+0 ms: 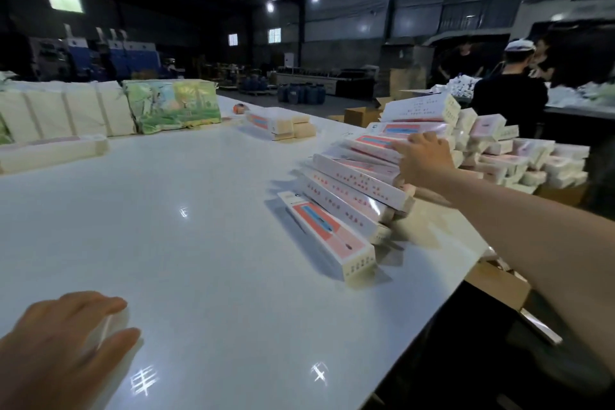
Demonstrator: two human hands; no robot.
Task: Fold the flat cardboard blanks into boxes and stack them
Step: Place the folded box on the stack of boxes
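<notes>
A slanting stack of long white-and-pink folded boxes leans along the right side of the white table. One box lies alone at the stack's near end. My right hand reaches out to the top of the stack, its straight fingers touching a box there. My left hand hovers low over the table at the near left, blurred, fingers loosely spread and holding nothing. A flat pale bundle of blanks lies at the far left.
Wrapped cream bundles and a green printed package stand along the far left edge. A small group of boxes sits mid-back. More boxes are heaped beyond the right edge. People stand at back right. Cardboard cartons sit below the right edge.
</notes>
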